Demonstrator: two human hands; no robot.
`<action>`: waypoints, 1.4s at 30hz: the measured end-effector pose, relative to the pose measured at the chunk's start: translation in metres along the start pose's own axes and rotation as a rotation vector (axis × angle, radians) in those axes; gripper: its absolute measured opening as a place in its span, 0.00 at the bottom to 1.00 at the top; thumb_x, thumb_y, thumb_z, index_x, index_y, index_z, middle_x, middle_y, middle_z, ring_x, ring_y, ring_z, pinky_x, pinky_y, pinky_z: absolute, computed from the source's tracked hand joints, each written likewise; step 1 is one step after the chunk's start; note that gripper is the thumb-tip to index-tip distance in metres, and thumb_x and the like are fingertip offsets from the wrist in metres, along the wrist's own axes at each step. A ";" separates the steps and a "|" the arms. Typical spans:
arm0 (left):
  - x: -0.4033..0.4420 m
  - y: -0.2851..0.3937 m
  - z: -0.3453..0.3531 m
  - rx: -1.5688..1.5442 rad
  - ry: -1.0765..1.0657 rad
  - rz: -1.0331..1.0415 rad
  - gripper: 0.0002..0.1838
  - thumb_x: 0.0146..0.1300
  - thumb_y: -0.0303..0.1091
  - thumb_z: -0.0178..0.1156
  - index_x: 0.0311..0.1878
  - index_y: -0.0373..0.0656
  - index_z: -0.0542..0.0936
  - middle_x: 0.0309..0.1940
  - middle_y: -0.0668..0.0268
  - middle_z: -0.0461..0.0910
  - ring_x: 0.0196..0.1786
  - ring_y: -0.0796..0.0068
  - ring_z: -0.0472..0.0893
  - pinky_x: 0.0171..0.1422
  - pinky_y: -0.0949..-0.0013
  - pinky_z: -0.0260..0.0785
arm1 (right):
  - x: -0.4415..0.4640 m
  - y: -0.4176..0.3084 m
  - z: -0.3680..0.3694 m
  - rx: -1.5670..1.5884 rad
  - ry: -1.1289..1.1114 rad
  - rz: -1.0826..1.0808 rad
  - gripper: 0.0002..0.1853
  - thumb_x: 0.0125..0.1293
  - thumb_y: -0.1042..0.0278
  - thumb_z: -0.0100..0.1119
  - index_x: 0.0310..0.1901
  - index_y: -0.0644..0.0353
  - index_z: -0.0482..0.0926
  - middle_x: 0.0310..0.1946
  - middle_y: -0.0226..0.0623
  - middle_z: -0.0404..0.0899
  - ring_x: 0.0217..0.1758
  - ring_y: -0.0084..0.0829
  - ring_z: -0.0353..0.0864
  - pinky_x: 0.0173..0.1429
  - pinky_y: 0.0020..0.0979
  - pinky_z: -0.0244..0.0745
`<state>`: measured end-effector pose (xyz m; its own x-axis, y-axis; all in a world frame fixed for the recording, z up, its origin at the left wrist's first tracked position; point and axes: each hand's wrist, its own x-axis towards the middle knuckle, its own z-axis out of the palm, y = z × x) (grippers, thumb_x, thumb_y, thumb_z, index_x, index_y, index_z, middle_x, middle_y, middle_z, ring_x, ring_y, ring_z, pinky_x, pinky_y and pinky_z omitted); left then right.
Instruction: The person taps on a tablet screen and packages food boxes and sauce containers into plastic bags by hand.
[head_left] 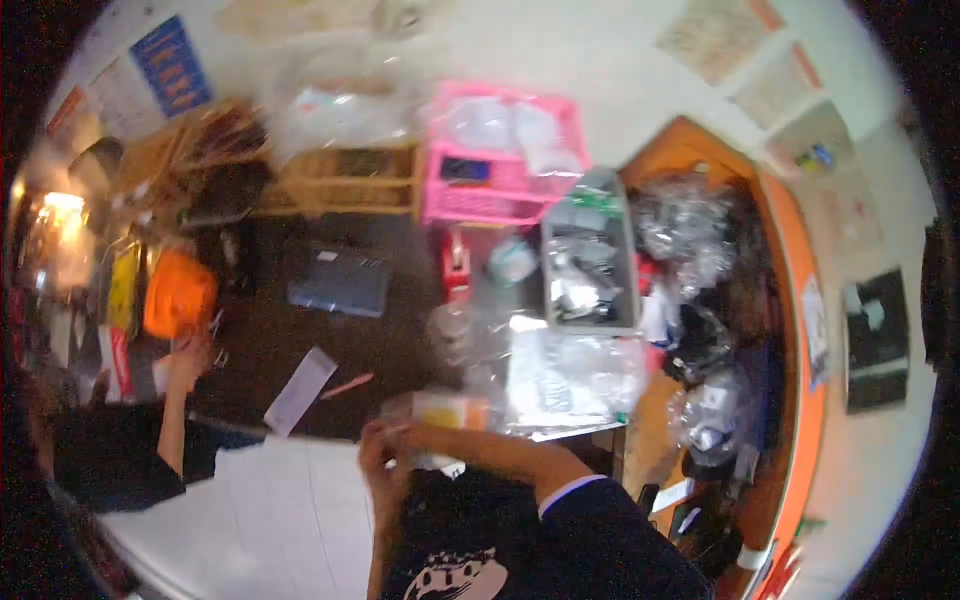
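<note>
Head view: the person's left hand (383, 478) and right hand (396, 434) meet at the near edge of the desk (265, 335), in front of the black shirt. State of each grip: the fingers are bent and close together, but blur prevents determining whether anything is clamped between them. Nearest item: an orange-and-white packet (452, 411), lying on the desk just beyond the right forearm; contact with the hand cannot be confirmed. Progress: handling appears to be under way, judging by the joined hands; no finished piece can be identified near them. Remaining stock: a white slip (300, 391) and a pink pen (347, 386) lie on the desk, apart from both hands; clear plastic packets (570, 375) lie to the right, and the grey bin (548, 290) beyond holds further wrapped items. Quantity done or outstanding cannot be established.
</note>
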<state>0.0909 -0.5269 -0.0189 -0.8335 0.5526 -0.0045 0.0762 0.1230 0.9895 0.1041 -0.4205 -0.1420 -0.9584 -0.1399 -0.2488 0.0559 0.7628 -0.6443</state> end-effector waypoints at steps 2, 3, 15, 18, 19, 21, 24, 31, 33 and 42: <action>0.013 -0.002 -0.007 0.001 0.134 0.044 0.11 0.65 0.29 0.61 0.48 0.38 0.83 0.45 0.60 0.82 0.37 0.78 0.80 0.38 0.77 0.71 | -0.008 -0.004 0.000 0.023 0.028 0.008 0.15 0.67 0.69 0.53 0.52 0.64 0.79 0.50 0.46 0.82 0.55 0.44 0.80 0.59 0.44 0.74; 0.015 0.000 -0.009 -0.015 0.121 0.057 0.11 0.65 0.29 0.61 0.48 0.38 0.83 0.45 0.60 0.82 0.37 0.78 0.80 0.38 0.77 0.71 | -0.019 -0.006 -0.006 0.020 0.019 -0.016 0.15 0.68 0.69 0.52 0.53 0.65 0.79 0.51 0.46 0.82 0.55 0.43 0.80 0.59 0.43 0.74; -0.009 0.021 0.020 0.006 0.205 -0.455 0.12 0.66 0.35 0.61 0.47 0.37 0.80 0.33 0.67 0.80 0.24 0.84 0.72 0.25 0.76 0.62 | -0.185 0.402 -0.303 -0.395 1.136 0.721 0.17 0.55 0.54 0.70 0.42 0.54 0.86 0.37 0.42 0.86 0.39 0.47 0.84 0.43 0.45 0.78; -0.024 0.008 0.026 0.118 0.222 -0.486 0.11 0.67 0.32 0.59 0.49 0.37 0.81 0.37 0.65 0.81 0.25 0.83 0.72 0.27 0.76 0.63 | -0.163 0.464 -0.315 -0.441 1.054 0.672 0.20 0.55 0.57 0.69 0.47 0.59 0.83 0.41 0.48 0.84 0.44 0.50 0.83 0.49 0.48 0.76; -0.027 0.011 0.029 0.094 0.289 -0.508 0.11 0.68 0.32 0.59 0.49 0.37 0.81 0.36 0.66 0.81 0.26 0.82 0.72 0.27 0.76 0.64 | -0.166 0.465 -0.316 -0.329 0.894 0.753 0.23 0.54 0.59 0.69 0.49 0.62 0.82 0.43 0.50 0.83 0.47 0.50 0.82 0.52 0.49 0.75; -0.037 0.016 0.036 0.066 0.372 -0.540 0.12 0.68 0.32 0.59 0.49 0.36 0.81 0.36 0.66 0.80 0.27 0.82 0.73 0.28 0.75 0.64 | -0.210 0.425 -0.349 -0.456 1.491 0.537 0.21 0.54 0.68 0.66 0.50 0.65 0.80 0.41 0.50 0.84 0.45 0.49 0.83 0.54 0.47 0.76; -0.044 0.022 0.045 0.089 0.395 -0.589 0.22 0.63 0.38 0.62 0.56 0.33 0.81 0.26 0.67 0.78 0.34 0.77 0.74 0.42 0.73 0.68 | -0.253 0.346 -0.404 -0.226 1.780 0.680 0.19 0.54 0.76 0.61 0.49 0.63 0.81 0.42 0.47 0.84 0.45 0.49 0.83 0.52 0.43 0.78; -0.040 0.024 0.062 0.154 0.382 -0.433 0.18 0.66 0.36 0.59 0.54 0.32 0.82 0.26 0.68 0.78 0.28 0.81 0.73 0.33 0.76 0.66 | -0.142 0.543 -0.331 -0.464 0.420 0.550 0.12 0.46 0.72 0.64 0.36 0.57 0.84 0.35 0.47 0.85 0.40 0.52 0.84 0.48 0.46 0.80; -0.040 0.021 0.055 0.146 0.408 -0.452 0.18 0.67 0.35 0.58 0.53 0.32 0.83 0.26 0.68 0.78 0.29 0.80 0.73 0.34 0.76 0.66 | -0.141 0.556 -0.312 -0.436 0.496 0.591 0.12 0.45 0.73 0.64 0.36 0.56 0.85 0.34 0.47 0.85 0.41 0.52 0.84 0.48 0.47 0.80; -0.039 0.022 0.056 0.145 0.514 -0.405 0.13 0.69 0.35 0.59 0.48 0.35 0.82 0.32 0.67 0.77 0.28 0.81 0.73 0.32 0.75 0.64 | -0.189 0.522 -0.328 -0.215 0.873 0.572 0.14 0.57 0.63 0.67 0.44 0.57 0.83 0.36 0.48 0.85 0.42 0.53 0.85 0.44 0.50 0.77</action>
<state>0.1554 -0.4993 -0.0046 -0.9636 -0.0191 -0.2668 -0.2549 0.3677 0.8943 0.2232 0.2111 -0.1943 -0.6787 0.7105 0.1856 0.5924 0.6791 -0.4334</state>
